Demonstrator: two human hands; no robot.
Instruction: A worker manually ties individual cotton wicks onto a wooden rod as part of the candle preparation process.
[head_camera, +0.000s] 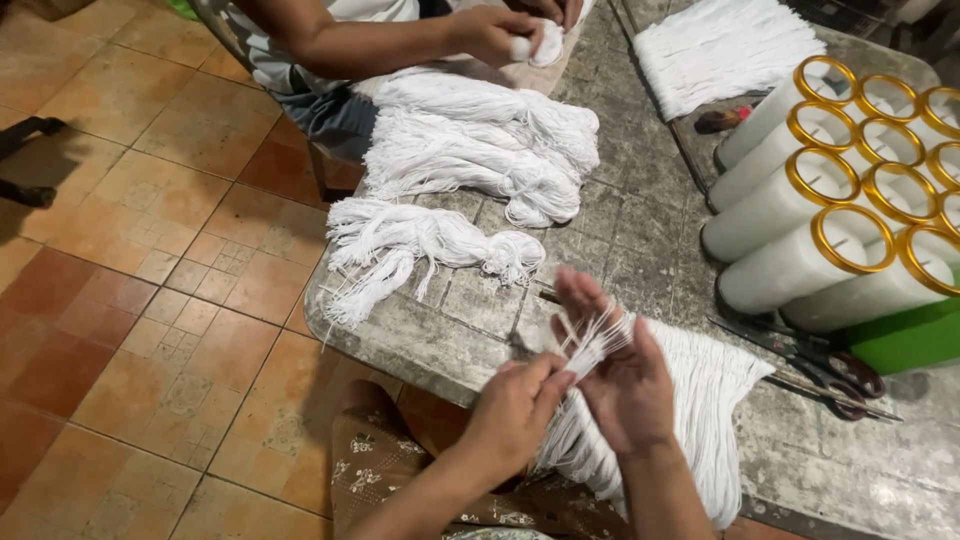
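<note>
My left hand (515, 410) pinches the end of a small bunch of white wick strings (592, 345) near the table's front edge. My right hand (615, 375) is spread open behind the bunch, which lies across its palm and fingers. Just under both hands spreads a flat pile of cut white strings (700, 400), hanging over the table edge toward my lap.
Bundles of white string (470, 150) lie on the worn stone table (640, 230). Another person's hands (500, 30) work white string at the far end. Tall white candles with gold rims (800, 200) lie at right on a green tray (905, 340). Scissors (820, 360) lie nearby.
</note>
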